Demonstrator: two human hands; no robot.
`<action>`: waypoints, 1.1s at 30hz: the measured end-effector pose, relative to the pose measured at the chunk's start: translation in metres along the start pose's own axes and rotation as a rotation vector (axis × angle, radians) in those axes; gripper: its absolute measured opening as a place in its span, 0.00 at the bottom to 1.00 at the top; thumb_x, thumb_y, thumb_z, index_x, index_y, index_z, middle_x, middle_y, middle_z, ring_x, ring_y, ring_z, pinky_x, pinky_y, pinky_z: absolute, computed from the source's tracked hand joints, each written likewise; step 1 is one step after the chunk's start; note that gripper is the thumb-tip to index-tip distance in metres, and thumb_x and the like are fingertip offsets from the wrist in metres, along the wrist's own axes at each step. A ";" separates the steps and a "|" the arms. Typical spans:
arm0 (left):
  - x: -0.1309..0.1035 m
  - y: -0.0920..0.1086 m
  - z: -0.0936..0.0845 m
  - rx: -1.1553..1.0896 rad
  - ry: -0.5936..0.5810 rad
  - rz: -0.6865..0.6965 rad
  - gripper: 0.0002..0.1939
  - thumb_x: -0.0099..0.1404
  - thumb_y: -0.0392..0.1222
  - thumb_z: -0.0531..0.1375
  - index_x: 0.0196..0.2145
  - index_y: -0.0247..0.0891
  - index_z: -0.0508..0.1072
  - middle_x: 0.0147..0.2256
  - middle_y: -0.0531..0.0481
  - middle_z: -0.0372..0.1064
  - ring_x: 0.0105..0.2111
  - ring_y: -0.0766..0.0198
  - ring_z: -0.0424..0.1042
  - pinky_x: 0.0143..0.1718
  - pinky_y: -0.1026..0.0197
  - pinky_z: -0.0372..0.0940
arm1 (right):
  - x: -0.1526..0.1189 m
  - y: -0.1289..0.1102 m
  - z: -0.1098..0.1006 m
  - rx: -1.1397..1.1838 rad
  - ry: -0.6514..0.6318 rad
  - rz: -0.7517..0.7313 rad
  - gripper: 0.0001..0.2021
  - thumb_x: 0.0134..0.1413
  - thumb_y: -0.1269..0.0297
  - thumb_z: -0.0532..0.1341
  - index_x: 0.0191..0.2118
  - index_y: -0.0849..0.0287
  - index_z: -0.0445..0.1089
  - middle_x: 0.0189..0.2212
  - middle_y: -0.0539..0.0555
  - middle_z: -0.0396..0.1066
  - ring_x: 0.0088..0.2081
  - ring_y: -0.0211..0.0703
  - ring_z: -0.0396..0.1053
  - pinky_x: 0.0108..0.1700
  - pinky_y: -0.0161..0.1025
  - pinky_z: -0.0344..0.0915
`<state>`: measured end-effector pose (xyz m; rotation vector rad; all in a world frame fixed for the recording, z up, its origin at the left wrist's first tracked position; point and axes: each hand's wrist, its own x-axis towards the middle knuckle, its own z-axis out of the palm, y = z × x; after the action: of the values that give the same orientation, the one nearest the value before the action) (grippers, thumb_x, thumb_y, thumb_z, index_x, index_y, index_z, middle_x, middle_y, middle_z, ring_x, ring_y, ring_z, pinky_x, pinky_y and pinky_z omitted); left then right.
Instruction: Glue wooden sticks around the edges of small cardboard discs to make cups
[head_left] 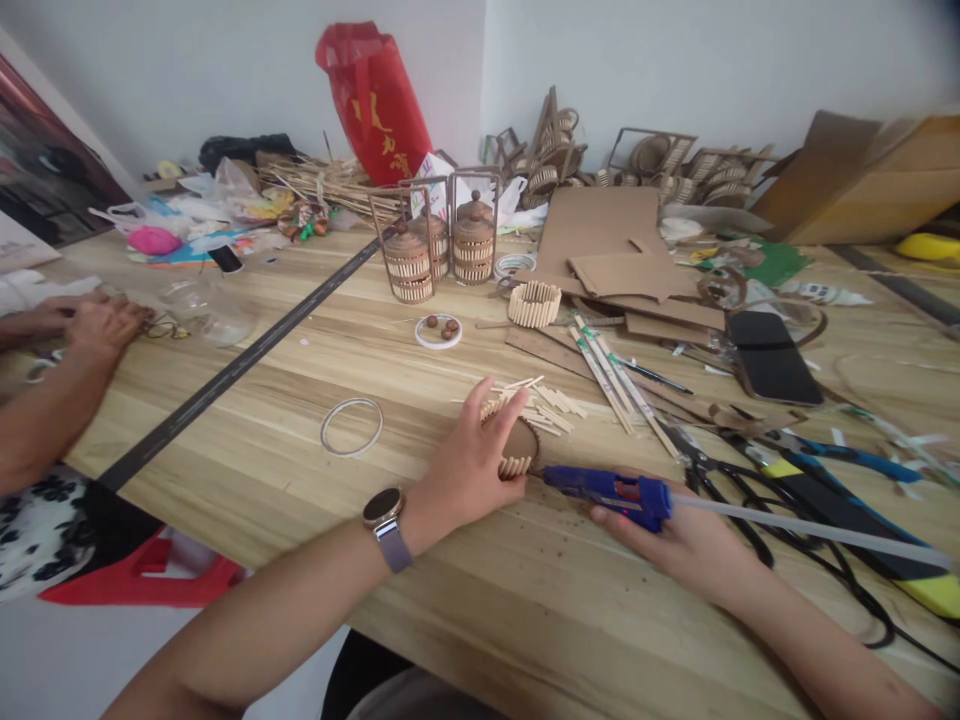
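My left hand (pixel 466 465), with a watch on its wrist, is closed around a round brown cardboard base (pixel 521 442) whose edge carries a partial row of short upright wooden sticks. In my right hand (pixel 679 550) is a blue hot glue gun (pixel 619 494), with a long translucent glue stick (pixel 810 522) coming out of its back. The gun's nozzle points left and sits at the near right edge of the base; whether it touches cannot be told. Just behind the base lies a loose pile of short wooden sticks (pixel 553 408). Farther back stands a ring of sticks (pixel 534 304).
A white ring (pixel 352 428) lies left of my hand. Lidded stick baskets (pixel 474 245) with tall handles stand behind. Scissors (pixel 720 480), a utility knife (pixel 847 515), a phone (pixel 772 357) and cardboard (pixel 600 230) crowd the right. Another person's hands (pixel 101 325) work at the left.
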<state>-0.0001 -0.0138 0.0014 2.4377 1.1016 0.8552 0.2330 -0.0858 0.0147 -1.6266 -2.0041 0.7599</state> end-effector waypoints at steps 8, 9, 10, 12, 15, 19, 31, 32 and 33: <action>0.000 0.000 0.000 0.005 -0.005 0.001 0.50 0.51 0.34 0.66 0.65 0.48 0.42 0.64 0.38 0.35 0.62 0.41 0.52 0.56 0.42 0.62 | 0.001 -0.002 0.000 -0.018 0.011 0.005 0.12 0.53 0.53 0.58 0.31 0.55 0.74 0.31 0.55 0.79 0.33 0.50 0.77 0.36 0.43 0.73; 0.000 0.000 0.000 0.005 -0.005 0.003 0.50 0.51 0.34 0.66 0.65 0.48 0.42 0.64 0.38 0.35 0.62 0.41 0.51 0.56 0.42 0.62 | 0.001 -0.002 0.000 -0.016 0.014 0.005 0.12 0.53 0.53 0.58 0.32 0.55 0.74 0.31 0.55 0.79 0.33 0.50 0.77 0.36 0.43 0.73; 0.000 0.000 0.000 0.006 -0.004 0.006 0.51 0.51 0.33 0.66 0.65 0.48 0.42 0.64 0.38 0.35 0.63 0.40 0.50 0.57 0.41 0.61 | 0.001 -0.001 0.000 -0.013 0.016 0.005 0.12 0.53 0.54 0.58 0.32 0.55 0.74 0.31 0.54 0.79 0.33 0.50 0.77 0.36 0.43 0.73; 0.000 0.000 0.000 0.008 0.001 0.011 0.51 0.51 0.34 0.66 0.65 0.48 0.42 0.64 0.38 0.36 0.63 0.40 0.49 0.58 0.41 0.60 | 0.001 -0.001 0.000 -0.016 0.026 -0.001 0.12 0.53 0.53 0.58 0.32 0.55 0.74 0.30 0.54 0.79 0.32 0.49 0.77 0.35 0.43 0.73; 0.000 -0.001 0.001 0.008 -0.002 0.009 0.50 0.52 0.34 0.66 0.65 0.47 0.43 0.64 0.38 0.36 0.63 0.40 0.50 0.57 0.41 0.61 | 0.001 -0.003 0.000 -0.048 0.038 -0.011 0.13 0.53 0.52 0.58 0.30 0.54 0.74 0.28 0.54 0.79 0.31 0.49 0.76 0.35 0.43 0.73; 0.000 -0.001 0.001 0.013 -0.010 0.000 0.50 0.51 0.34 0.66 0.65 0.47 0.43 0.64 0.38 0.36 0.62 0.40 0.51 0.56 0.42 0.62 | 0.001 -0.005 0.001 -0.056 0.069 0.005 0.15 0.51 0.50 0.58 0.32 0.55 0.75 0.31 0.56 0.79 0.34 0.52 0.76 0.37 0.46 0.73; 0.000 -0.003 0.002 0.022 -0.012 0.008 0.51 0.51 0.34 0.67 0.65 0.47 0.43 0.64 0.37 0.34 0.64 0.41 0.48 0.58 0.42 0.60 | -0.003 0.001 -0.035 0.291 -0.389 0.202 0.22 0.52 0.42 0.59 0.27 0.58 0.71 0.22 0.51 0.71 0.23 0.38 0.67 0.25 0.34 0.64; 0.000 -0.003 0.002 0.022 -0.012 0.010 0.51 0.51 0.35 0.67 0.65 0.46 0.43 0.64 0.37 0.35 0.64 0.41 0.48 0.58 0.42 0.60 | -0.004 0.001 -0.036 0.329 -0.459 0.217 0.22 0.52 0.41 0.59 0.29 0.59 0.72 0.23 0.52 0.72 0.24 0.38 0.67 0.25 0.33 0.64; 0.000 -0.003 0.002 0.023 -0.012 0.012 0.51 0.51 0.35 0.67 0.65 0.46 0.43 0.64 0.37 0.35 0.64 0.41 0.48 0.59 0.42 0.59 | -0.004 0.001 -0.037 0.341 -0.500 0.244 0.23 0.52 0.40 0.58 0.30 0.59 0.72 0.24 0.52 0.72 0.24 0.38 0.68 0.25 0.33 0.63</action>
<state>-0.0005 -0.0116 -0.0022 2.4669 1.0992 0.8345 0.2585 -0.0842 0.0417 -1.5966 -1.8511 1.6383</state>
